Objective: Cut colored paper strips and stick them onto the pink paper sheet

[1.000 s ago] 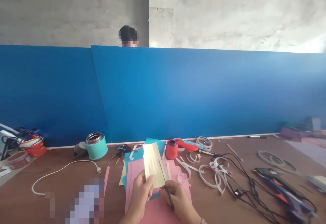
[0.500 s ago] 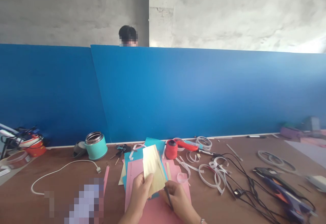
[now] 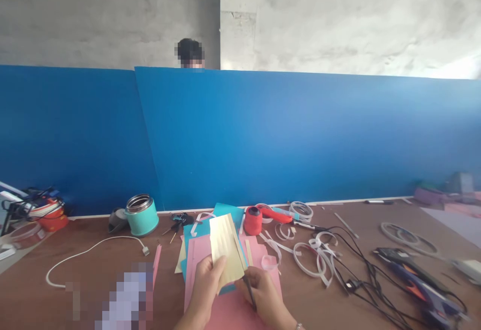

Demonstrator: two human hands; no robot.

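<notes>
My left hand [image 3: 206, 282] is closed on a pale yellow sheet of paper [image 3: 225, 245], thumb on top. The paper is held up at a tilt over a stack of pink paper [image 3: 229, 310] and blue paper [image 3: 191, 230]. In my right hand [image 3: 263, 292] is a pair of scissors [image 3: 249, 292]; a dark handle loop shows by the fingers. The blades lie along the right edge of the yellow paper, and how far apart they are I cannot make out.
Beyond the paper stand a red glue bottle [image 3: 253, 221] and a turquoise cup [image 3: 142, 215]. Curled white strips [image 3: 311, 265], black cables [image 3: 366, 280] and a blue hot glue gun [image 3: 421, 285] lie to the right. A white USB cable [image 3: 93, 245] is at left. Behind runs a blue partition [image 3: 263, 134], with a person's head [image 3: 190, 52] above it.
The yellow paper has shifted very slightly left in my left hand. My right hand with the scissors stays at the paper's right edge.
</notes>
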